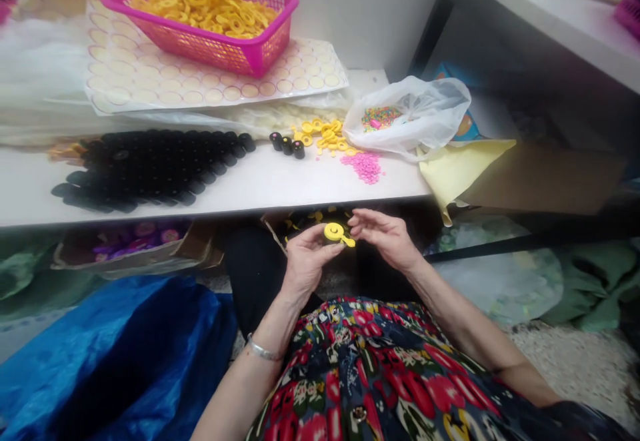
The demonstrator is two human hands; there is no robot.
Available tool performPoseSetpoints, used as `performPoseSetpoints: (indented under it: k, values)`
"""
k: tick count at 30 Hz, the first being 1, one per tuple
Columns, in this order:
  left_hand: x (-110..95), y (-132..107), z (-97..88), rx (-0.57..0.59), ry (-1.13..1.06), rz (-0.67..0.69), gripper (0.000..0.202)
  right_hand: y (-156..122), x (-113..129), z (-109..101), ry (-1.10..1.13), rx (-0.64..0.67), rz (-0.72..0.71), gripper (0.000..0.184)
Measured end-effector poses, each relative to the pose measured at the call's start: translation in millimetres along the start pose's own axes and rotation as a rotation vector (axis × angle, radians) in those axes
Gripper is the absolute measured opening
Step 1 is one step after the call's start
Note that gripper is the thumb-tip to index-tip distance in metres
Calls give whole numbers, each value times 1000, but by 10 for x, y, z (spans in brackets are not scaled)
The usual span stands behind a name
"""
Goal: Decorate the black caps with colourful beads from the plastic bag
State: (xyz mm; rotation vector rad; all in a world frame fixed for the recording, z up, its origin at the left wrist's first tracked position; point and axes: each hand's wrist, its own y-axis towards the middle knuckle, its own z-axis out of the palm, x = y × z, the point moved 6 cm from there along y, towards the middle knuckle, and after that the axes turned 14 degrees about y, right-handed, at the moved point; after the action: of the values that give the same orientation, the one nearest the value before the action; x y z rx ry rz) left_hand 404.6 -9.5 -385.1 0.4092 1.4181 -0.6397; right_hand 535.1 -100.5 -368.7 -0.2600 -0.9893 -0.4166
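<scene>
Between the thumb and fingers of my left hand (307,254) is a small yellow plastic piece (334,232), a round disc with a raised centre and a short tab pointing right. My right hand (387,236) is just to the right of it, fingers loosely bent and apart, with nothing visible in them. Both hands are above my lap, in front of the table edge. On the table beyond are loose yellow ring pieces (327,136), a pile of small pink beads (365,167) and three short black cylinders (287,145) with coloured centres.
Many black cylinders (150,164) stand in rows at the left of the white table (295,184). A pink basket (265,48) heaped with yellow pieces sits behind. A plastic bag (425,111) with colourful beads is at right. Below are a carton (125,261) and a blue bag (165,334).
</scene>
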Motion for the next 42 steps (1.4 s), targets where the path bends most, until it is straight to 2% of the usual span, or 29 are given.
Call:
performPoseSetpoints:
  k: [2,4,9,12,14,16,23,31,38,42]
  values:
    - [-41,-5,-1,2,0,29,50,-35,-44,14,5,59,-7,48]
    - [-125,-19,3,18,87,114,44,-66,-61,62,-9,94,-12,45]
    - [-357,-124,81,97,447,406,27,-78,13,176,-82,49,-20,34]
    - [-448,-180,109,82,596,537,25,-89,-31,209,-86,37,104,32]
    - [-505,-201,117,53,684,617,24,-111,-95,208,-22,32,203,34]
    - [-542,-210,143,74,754,680,23,-129,-137,202,44,43,263,36]
    - [-567,-248,224,230,735,773,23,-136,-45,191,58,162,287,44]
    - [-547,-293,317,379,737,768,22,-214,-63,199,41,260,350,54]
    - [-557,-300,291,348,735,780,18,-278,-150,213,35,279,275,42]
    - [-553,-329,264,334,698,753,21,-320,-169,219,63,288,294,47]
